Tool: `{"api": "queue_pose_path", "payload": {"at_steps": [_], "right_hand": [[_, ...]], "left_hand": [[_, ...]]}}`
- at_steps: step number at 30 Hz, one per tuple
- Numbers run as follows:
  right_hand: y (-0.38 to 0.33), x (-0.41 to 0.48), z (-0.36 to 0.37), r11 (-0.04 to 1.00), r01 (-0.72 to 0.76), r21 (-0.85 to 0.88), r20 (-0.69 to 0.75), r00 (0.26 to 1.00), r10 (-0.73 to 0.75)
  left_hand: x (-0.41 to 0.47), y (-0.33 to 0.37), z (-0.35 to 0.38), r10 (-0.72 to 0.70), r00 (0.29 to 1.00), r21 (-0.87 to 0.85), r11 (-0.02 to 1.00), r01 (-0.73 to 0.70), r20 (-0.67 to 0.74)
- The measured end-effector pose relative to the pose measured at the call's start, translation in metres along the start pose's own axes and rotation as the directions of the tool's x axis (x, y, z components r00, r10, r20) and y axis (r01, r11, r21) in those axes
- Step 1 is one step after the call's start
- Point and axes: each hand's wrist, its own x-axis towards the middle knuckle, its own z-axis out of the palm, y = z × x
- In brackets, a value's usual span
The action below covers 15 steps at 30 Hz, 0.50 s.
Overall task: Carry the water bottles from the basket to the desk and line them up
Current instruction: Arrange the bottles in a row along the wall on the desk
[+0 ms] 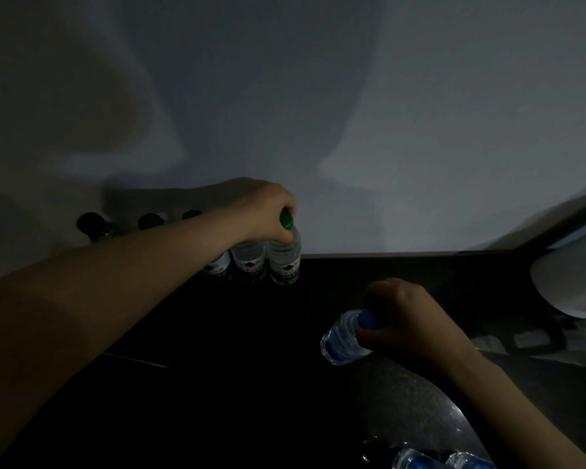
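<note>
Nearest me, below the desk's (217, 333) near edge, two blue-capped bottles (416, 460) show dimly. Over the desk's right part my right hand (410, 319) curls round the neck of a blue-capped water bottle (344, 336), which tilts with its base towards the desk's left. At the desk's far edge, by the wall (318, 96), my left hand (264, 211) grips the top of a green-capped water bottle (285, 255). It stands upright at the right end of a row of green-capped bottles (249, 262).
</note>
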Motion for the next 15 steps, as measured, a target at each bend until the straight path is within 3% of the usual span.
{"api": "queue_pose_path", "payload": {"at_steps": [15], "right_hand": [[-0.0027, 0.0000, 0.0013, 1.000, -0.004, 0.006, 0.019, 1.000, 0.003]], "left_hand": [[0.0039, 0.0011, 0.0022, 0.023, 1.000, 0.006, 1.000, -0.023, -0.004]]}}
